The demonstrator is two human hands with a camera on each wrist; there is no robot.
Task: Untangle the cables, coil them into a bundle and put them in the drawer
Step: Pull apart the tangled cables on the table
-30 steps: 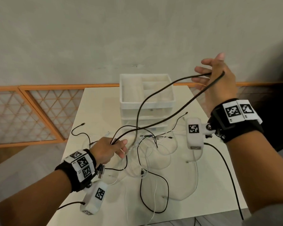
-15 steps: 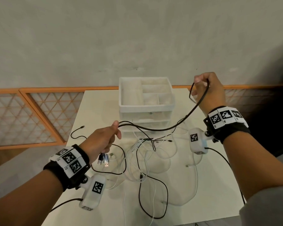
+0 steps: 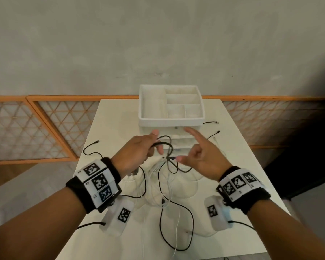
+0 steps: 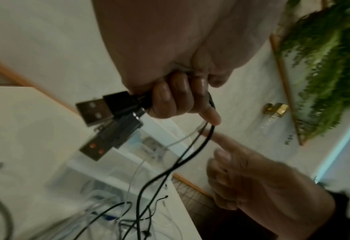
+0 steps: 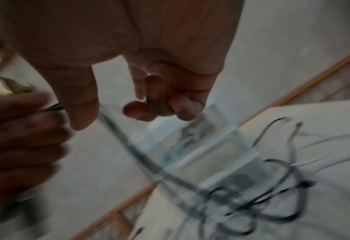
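Observation:
My left hand (image 3: pixel 150 145) is held up in front of the white drawer unit (image 3: pixel 171 121) and grips black cables (image 3: pixel 165 143) that loop out past its fingers. The left wrist view shows the left hand (image 4: pixel 178 100) curled round them, with two USB plugs (image 4: pixel 96 112) sticking out. The right hand (image 3: pixel 191 147) hovers just right of the loop, index finger and thumb stretched out, other fingers curled, holding nothing. The blurred right wrist view shows the right hand (image 5: pixel 165 94) with a cable passing below it. A tangle of black and white cables (image 3: pixel 165 184) lies on the white table (image 3: pixel 242 175).
The unit's top tray has several empty compartments, and its drawers (image 3: pixel 178 145) sit below, behind my hands. Loose black cable ends lie at the right (image 3: pixel 212 122) and left (image 3: pixel 97 141) of the table. An orange lattice railing (image 3: pixel 45 128) runs behind the table.
The right hand came down and left from high on the right and let go of the black cable. The left hand rose toward the drawer unit, now holding the gathered loop.

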